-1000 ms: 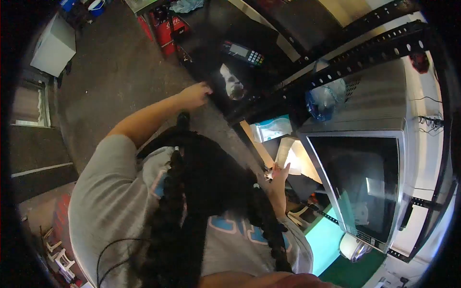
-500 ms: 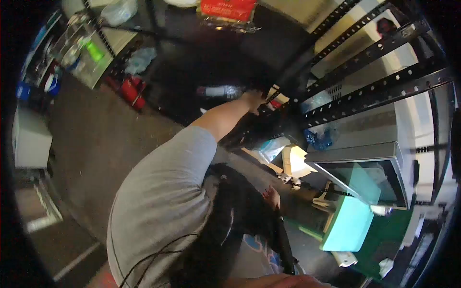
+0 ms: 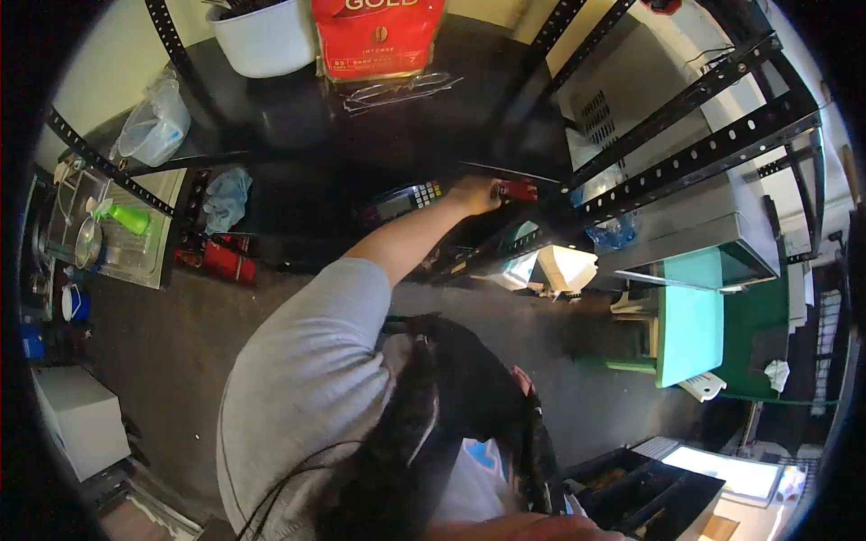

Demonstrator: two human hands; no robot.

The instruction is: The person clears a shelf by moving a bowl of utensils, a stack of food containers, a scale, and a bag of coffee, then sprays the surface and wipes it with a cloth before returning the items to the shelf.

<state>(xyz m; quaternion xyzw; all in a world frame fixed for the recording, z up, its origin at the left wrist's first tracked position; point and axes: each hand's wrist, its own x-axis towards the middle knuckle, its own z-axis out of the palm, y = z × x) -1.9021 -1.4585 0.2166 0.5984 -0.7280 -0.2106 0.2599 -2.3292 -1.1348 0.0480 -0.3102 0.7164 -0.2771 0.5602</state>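
My left hand (image 3: 476, 195) reaches from the grey sleeve to the dark shelf, its fingers closed at the end of a small red item (image 3: 520, 190). Beside my wrist lies a dark keypad device (image 3: 408, 200) with pale keys. Near my body, my right hand (image 3: 521, 379) is low and mostly hidden, so its grip cannot be made out. Higher up, a red coffee bag (image 3: 379, 41) stands behind a pair of glasses (image 3: 397, 90).
Black perforated posts (image 3: 704, 158) frame the right side, by a microwave-like appliance (image 3: 690, 221). A turquoise table (image 3: 690, 334) is beyond. On the left are a sink (image 3: 135, 234), a white tub (image 3: 266, 41) and a white box (image 3: 81, 424).
The view has shifted, showing more of the coffee bag and upper shelf. My left hand has come up against the red item and closed at it. My right hand shows less.
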